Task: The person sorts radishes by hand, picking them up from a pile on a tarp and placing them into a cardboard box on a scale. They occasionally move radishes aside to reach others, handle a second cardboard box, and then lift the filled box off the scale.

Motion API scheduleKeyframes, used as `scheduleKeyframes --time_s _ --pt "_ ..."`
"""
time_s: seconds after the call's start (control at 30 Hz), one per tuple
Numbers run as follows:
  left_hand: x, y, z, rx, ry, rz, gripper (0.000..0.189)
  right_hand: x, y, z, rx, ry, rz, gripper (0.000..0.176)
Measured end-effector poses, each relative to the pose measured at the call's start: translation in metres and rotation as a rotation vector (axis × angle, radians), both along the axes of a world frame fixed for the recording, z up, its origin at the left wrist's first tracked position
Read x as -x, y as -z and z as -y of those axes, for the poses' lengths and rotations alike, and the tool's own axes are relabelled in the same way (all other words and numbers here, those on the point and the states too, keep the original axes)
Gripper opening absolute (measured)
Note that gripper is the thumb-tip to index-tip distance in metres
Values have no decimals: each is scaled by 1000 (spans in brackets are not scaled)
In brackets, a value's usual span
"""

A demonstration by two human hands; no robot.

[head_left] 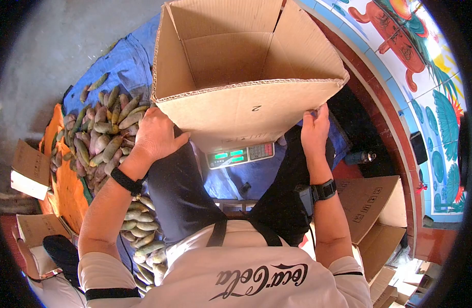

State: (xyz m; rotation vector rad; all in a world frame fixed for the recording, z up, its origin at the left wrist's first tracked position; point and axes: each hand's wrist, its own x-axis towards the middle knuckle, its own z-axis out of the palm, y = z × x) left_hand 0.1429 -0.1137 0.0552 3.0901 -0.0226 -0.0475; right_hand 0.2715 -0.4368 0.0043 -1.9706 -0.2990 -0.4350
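A large open cardboard box (254, 105) stands before me, its flaps up and its inside bare. Beneath its near side shows a digital scale (241, 155) with lit green displays and a keypad. My left hand (156, 134) is closed on the box's left side, thumb pointing inward and fingers partly hidden. On the right side, my right hand (315, 131) grips the cardboard with its thumb near the front face. Whether the box rests fully on the scale is hidden.
Long green and purplish root vegetables (105, 128) lie heaped on a blue tarp (136, 54) at left; more (143, 231) lie beside my leg. Another open carton (374, 205) stands at right, near a dark flask (360, 157). Another person's arm (25, 251) shows lower left.
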Motion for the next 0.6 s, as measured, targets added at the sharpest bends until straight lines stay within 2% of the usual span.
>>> scheduleKeyframes --time_s 0.27,0.33,0.47,0.6 --pt "-1 2 -2 2 -15 -10 62 0 -1 -3 -28 -3 5 46" --pt "0 9 -5 -16 75 214 46 1 -3 -3 2 19 -19 47" --pt "4 13 -8 79 107 318 42 -9 11 -1 16 12 61 48" --pt "11 8 -17 292 201 434 27 -9 13 4 -32 -11 -10 49"
